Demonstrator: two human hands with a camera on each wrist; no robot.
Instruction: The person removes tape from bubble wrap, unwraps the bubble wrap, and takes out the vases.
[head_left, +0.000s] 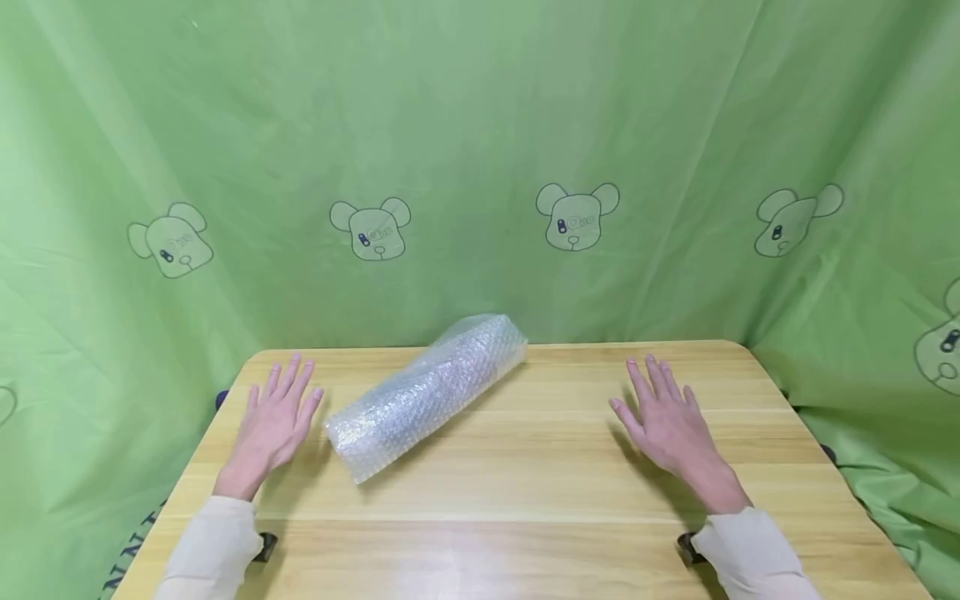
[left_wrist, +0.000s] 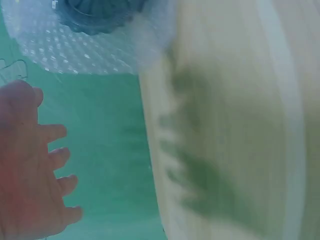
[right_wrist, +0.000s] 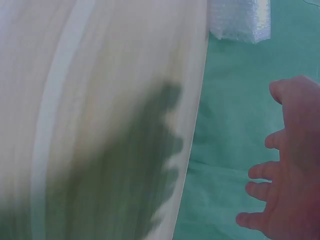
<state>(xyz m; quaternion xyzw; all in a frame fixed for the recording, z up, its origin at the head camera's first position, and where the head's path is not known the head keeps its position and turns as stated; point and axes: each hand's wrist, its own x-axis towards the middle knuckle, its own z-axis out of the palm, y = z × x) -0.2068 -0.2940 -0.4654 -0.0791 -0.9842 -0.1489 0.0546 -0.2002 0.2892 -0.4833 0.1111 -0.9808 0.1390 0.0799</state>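
Observation:
A roll-shaped bundle of clear bubble wrap (head_left: 427, 396) lies slantwise on the wooden table, its far end at the back edge. Inside its near end, the left wrist view shows a dark round thing with a ribbed rim (left_wrist: 97, 15); its kind cannot be told. My left hand (head_left: 273, 425), palm down with fingers spread, is just left of the bundle and apart from it. On the other side, my right hand (head_left: 675, 425) also has its fingers spread and touches nothing. Both cast shadows on the tabletop. The right wrist view catches one end of the bubble wrap (right_wrist: 240, 20).
The light wooden table (head_left: 510, 483) has rounded back corners. Green cloth (head_left: 480, 150) printed with bear heads hangs behind it and along both sides. A dark strap part (head_left: 266, 547) shows at the left wrist, another (head_left: 688, 550) at the right.

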